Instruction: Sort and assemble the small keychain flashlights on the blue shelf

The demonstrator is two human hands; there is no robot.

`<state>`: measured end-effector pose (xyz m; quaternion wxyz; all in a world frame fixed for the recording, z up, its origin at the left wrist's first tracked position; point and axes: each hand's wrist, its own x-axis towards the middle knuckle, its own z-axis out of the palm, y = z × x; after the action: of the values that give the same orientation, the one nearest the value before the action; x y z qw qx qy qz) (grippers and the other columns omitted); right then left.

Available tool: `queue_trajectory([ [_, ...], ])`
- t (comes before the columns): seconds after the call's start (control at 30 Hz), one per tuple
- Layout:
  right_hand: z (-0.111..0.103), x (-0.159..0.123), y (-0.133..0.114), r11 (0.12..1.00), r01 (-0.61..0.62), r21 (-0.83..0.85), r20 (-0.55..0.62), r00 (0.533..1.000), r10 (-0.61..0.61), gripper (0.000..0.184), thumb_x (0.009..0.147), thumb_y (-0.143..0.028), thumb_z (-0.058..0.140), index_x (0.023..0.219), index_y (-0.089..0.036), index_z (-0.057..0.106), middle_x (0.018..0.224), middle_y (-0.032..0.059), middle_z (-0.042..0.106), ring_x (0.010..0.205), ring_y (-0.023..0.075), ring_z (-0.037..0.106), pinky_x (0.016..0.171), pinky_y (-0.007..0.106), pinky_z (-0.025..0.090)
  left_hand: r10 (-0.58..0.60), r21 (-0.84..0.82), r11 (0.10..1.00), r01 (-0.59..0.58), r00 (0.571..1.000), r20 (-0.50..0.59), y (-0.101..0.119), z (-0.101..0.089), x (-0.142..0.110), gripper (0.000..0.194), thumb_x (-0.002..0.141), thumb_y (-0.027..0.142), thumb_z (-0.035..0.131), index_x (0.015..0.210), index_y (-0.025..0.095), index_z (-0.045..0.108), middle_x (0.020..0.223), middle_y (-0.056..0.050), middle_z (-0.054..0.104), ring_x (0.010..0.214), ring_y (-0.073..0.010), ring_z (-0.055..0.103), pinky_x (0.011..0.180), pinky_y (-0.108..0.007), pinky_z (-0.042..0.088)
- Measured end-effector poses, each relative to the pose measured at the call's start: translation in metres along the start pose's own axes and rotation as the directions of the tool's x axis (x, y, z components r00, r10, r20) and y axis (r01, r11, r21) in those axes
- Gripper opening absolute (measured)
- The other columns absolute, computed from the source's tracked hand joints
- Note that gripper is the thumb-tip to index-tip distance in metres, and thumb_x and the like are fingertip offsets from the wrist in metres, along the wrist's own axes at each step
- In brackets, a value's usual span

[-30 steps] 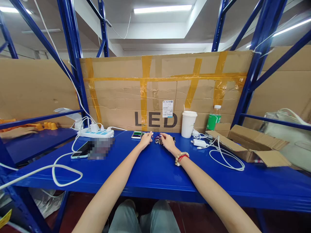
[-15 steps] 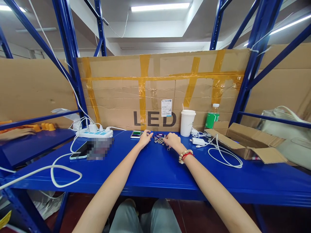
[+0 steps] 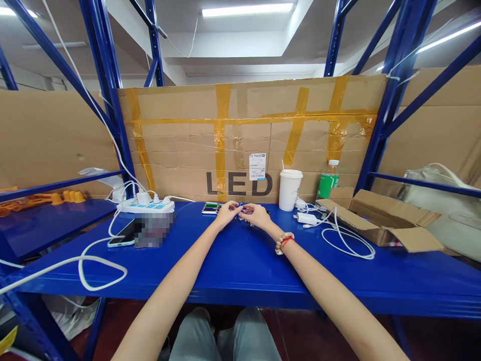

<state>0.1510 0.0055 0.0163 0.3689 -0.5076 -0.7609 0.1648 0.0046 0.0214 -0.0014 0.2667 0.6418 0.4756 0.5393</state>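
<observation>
My left hand (image 3: 226,215) pinches a small blue piece (image 3: 239,205) between thumb and fingertips, above the middle of the blue shelf (image 3: 233,260). Against that piece, my right hand (image 3: 256,216) has its fingers pressed together; what it grips is too small and hidden to name. Both sets of fingertips meet. Small shiny metal parts (image 3: 246,221) lie beneath my right hand, mostly covered by it. Just left of my left hand sits a flat stack of small coloured pieces (image 3: 210,208).
At the left are a power strip (image 3: 128,206), a phone (image 3: 126,234) and white cables. A white cup (image 3: 290,190), a green-labelled bottle (image 3: 328,180), a charger (image 3: 307,218) with coiled cable, and an open cardboard box (image 3: 383,220) stand right. Cardboard (image 3: 180,150) walls the back.
My right hand has moved left from the small metal parts to meet my left hand at the blue piece. My left hand has barely moved.
</observation>
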Motion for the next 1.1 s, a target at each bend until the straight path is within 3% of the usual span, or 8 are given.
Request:
queue_trajectory([
  [0.13,0.007,0.002,0.001,0.992,0.043,0.120,0.014,0.999,-0.045,0.018,0.078,-0.028,0.059,0.093,-0.020,0.064,0.081,-0.0005,0.071,0.067,0.0131,0.065,0.056,0.021,0.048,0.050,0.001,0.999,-0.050,0.998,0.028,0.005,0.003,0.000,0.026,0.068,0.036,0.065,0.083,0.015,0.064,0.065,0.002,0.057,0.064,-0.0111,0.051,0.064,-0.023,0.042],
  [0.3,-0.006,0.003,0.005,0.995,-0.068,-0.074,-0.102,0.993,0.061,0.024,0.083,-0.033,0.054,0.103,-0.025,0.064,0.093,0.0001,0.070,0.090,0.0161,0.063,0.073,0.025,0.047,0.030,0.069,0.997,-0.029,1.000,-0.003,0.005,-0.003,0.000,0.026,0.068,0.035,0.065,0.084,0.014,0.062,0.063,0.002,0.056,0.058,-0.0091,0.050,0.059,-0.022,0.040],
  [0.4,-0.014,0.003,0.013,0.954,-0.039,-0.298,-0.102,0.995,0.008,0.021,0.083,-0.027,0.055,0.102,-0.025,0.065,0.098,0.0013,0.068,0.093,0.0167,0.060,0.076,0.025,0.045,-0.060,0.077,0.996,0.046,0.981,0.186,0.008,-0.009,-0.003,0.027,0.071,0.039,0.061,0.081,0.014,0.063,0.062,0.002,0.058,0.048,-0.0074,0.048,0.051,-0.021,0.037],
  [0.5,-0.018,0.003,0.021,0.895,0.003,-0.445,-0.076,0.996,-0.042,0.020,0.083,-0.022,0.057,0.100,-0.024,0.067,0.099,0.0028,0.067,0.097,0.0166,0.056,0.079,0.024,0.043,-0.123,0.090,0.992,0.093,0.892,0.435,0.015,-0.009,-0.009,0.032,0.072,0.045,0.058,0.080,0.014,0.066,0.065,-0.002,0.064,0.046,-0.0075,0.049,0.046,-0.020,0.032],
  [0.57,-0.018,0.004,0.025,0.881,0.008,-0.473,-0.068,0.997,-0.045,0.020,0.082,-0.021,0.058,0.100,-0.024,0.067,0.099,0.0028,0.066,0.097,0.0167,0.054,0.078,0.024,0.042,-0.129,0.108,0.991,0.084,0.843,0.522,0.021,-0.007,-0.013,0.035,0.070,0.047,0.059,0.080,0.014,0.069,0.071,-0.005,0.068,0.046,-0.0072,0.048,0.046,-0.020,0.030],
  [0.63,-0.017,0.004,0.027,0.871,0.026,-0.491,-0.064,0.996,-0.066,0.021,0.081,-0.020,0.059,0.099,-0.025,0.068,0.101,0.0030,0.065,0.098,0.0174,0.053,0.076,0.024,0.042,-0.124,0.117,0.991,0.070,0.821,0.557,0.026,-0.005,-0.015,0.036,0.069,0.048,0.060,0.080,0.015,0.071,0.076,-0.006,0.071,0.048,-0.0073,0.047,0.047,-0.021,0.030],
  [0.9,-0.021,0.007,0.030,0.822,0.184,-0.539,-0.029,0.971,-0.237,0.025,0.082,-0.012,0.053,0.094,-0.025,0.072,0.100,0.0055,0.061,0.097,0.0189,0.048,0.068,0.025,0.042,-0.124,0.122,0.990,0.070,0.842,0.525,0.032,-0.007,-0.017,0.029,0.068,0.042,0.063,0.082,0.018,0.073,0.091,-0.006,0.071,0.060,-0.0096,0.055,0.052,-0.019,0.036],
  [1.1,-0.024,0.008,0.033,0.888,0.110,-0.446,-0.197,0.956,-0.218,0.024,0.083,-0.012,0.051,0.096,-0.023,0.068,0.101,0.0036,0.061,0.096,0.0178,0.050,0.072,0.025,0.042,-0.127,0.098,0.991,0.096,0.914,0.386,0.024,-0.004,-0.013,0.024,0.072,0.034,0.058,0.080,0.015,0.070,0.083,-0.007,0.070,0.055,-0.0091,0.054,0.054,-0.021,0.040],
])
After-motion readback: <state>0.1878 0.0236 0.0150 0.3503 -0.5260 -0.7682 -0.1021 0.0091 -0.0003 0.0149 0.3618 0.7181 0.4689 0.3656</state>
